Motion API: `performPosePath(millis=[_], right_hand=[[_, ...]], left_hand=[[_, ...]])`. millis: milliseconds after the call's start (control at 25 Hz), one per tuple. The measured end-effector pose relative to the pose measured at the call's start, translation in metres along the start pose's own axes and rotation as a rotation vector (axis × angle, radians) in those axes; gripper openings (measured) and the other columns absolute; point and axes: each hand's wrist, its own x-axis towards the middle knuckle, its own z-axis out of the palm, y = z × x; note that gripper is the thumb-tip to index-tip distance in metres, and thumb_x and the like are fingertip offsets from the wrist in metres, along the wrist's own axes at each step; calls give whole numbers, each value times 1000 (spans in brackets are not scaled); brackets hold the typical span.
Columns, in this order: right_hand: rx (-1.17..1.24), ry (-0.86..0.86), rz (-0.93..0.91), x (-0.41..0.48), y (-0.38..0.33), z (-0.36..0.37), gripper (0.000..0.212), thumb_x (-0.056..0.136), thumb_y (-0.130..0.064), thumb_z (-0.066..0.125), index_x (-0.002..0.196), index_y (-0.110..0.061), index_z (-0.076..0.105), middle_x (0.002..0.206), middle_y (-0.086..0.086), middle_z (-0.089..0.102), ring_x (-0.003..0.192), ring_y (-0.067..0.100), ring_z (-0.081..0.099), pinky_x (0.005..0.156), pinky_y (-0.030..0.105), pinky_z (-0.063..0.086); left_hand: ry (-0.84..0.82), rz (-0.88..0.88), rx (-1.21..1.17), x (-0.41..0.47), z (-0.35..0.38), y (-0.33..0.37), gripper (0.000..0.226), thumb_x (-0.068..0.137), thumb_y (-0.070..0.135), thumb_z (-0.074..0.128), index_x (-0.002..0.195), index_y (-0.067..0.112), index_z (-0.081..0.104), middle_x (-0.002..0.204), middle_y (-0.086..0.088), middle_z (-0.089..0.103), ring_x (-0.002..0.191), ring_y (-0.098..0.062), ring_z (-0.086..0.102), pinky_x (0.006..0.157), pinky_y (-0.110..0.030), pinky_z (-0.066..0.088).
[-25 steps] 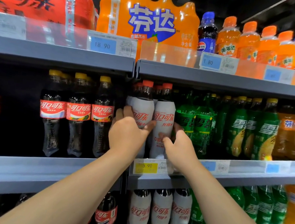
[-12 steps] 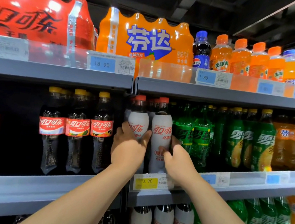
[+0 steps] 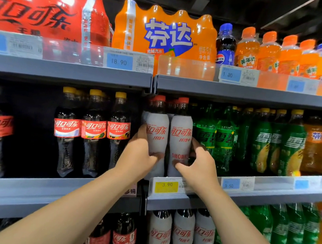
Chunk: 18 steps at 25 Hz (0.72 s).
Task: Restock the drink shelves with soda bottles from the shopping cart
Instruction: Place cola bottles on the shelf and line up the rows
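1. The left hand [image 3: 139, 155] has its grip wrapped round the left white bottle [image 3: 157, 129], thumb across the front and fingers round the 9 o'clock side.
2. The right hand [image 3: 201, 167] grips the right white bottle [image 3: 181, 128] the same way, thumb in front and fingers round its 3 o'clock side.
3. Both bottles stand upright and touching each other at the front edge of the middle shelf [image 3: 269, 194], just above the yellow price tag [image 3: 166, 186]. The shopping cart is not in view.
4. Handling, as a judgement:
   - They look full, so fairly heavy and stiff under a squeeze.
   - The smooth sleeve is likely slippery.
   - Tall and narrow, they would tip easily.
   - The narrowed waist at mid-body, where the hands are now, looks the best hold.
5. Counts:
   - Two white bottles stand in the front row. Red caps show behind them, too crowded to count.
   - Three dark cola bottles [image 3: 93, 129] with yellow caps front the row at 9 o'clock.
   - A block of green bottles [image 3: 224, 141] stands at 3 o'clock, too crowded to count.
   - Three lower white bottles [image 3: 182, 238] stand at 6 o'clock on the shelf below.
   - At 12 o'clock there is one orange multipack [image 3: 167, 31], with one red multipack [image 3: 38, 9] at its 9 o'clock.
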Motion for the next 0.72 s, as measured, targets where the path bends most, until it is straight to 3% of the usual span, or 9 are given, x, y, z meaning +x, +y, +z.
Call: performPosePath(millis=[80, 160, 320, 440, 560, 720], right_hand=[[45, 36, 18, -1, 1, 3, 69, 71, -25, 89, 131, -19, 55, 108, -8, 61, 100, 12, 61, 73, 10, 45], [47, 55, 31, -1, 2, 4, 70, 71, -28, 89, 131, -17, 54, 112, -3, 62, 104, 15, 60, 80, 21, 50], [-31, 124, -10, -6, 3, 1, 48, 74, -30, 84, 114, -16, 61, 95, -4, 52, 90, 18, 54, 65, 19, 39], [32, 128, 22, -8, -1, 0, 44, 75, -21, 84, 109, -15, 58, 100, 2, 61, 92, 21, 59, 75, 28, 50], [43, 119, 46, -8, -3, 0, 35, 77, -14, 83, 101, -15, 57, 101, 6, 64, 93, 24, 62, 77, 32, 50], [29, 136, 43, -8, -2, 0, 33, 77, -12, 83, 97, -17, 58, 96, 4, 65, 90, 23, 62, 74, 32, 49]], left_hand=[[36, -23, -4, -1, 0, -2, 81, 78, 42, 84, 136, 4, 44, 102, 0, 61, 101, -19, 63, 70, -11, 39], [61, -46, -10, -3, 2, -1, 71, 75, 44, 85, 124, 7, 48, 96, -2, 61, 90, -20, 63, 63, -18, 40], [91, 12, -80, -9, 2, 0, 59, 75, 34, 85, 109, 20, 39, 99, -2, 62, 84, -19, 62, 62, -22, 46], [73, 36, -64, -12, 0, -1, 49, 77, 32, 82, 102, 20, 41, 97, -4, 62, 81, -20, 62, 53, -16, 39], [41, 21, -73, -11, -4, 0, 44, 79, 31, 81, 97, 21, 42, 99, -6, 61, 84, -22, 61, 59, -21, 39], [20, 2, -39, -12, -3, 1, 36, 82, 33, 78, 98, 18, 49, 100, -5, 63, 88, -23, 63, 69, -30, 50]])
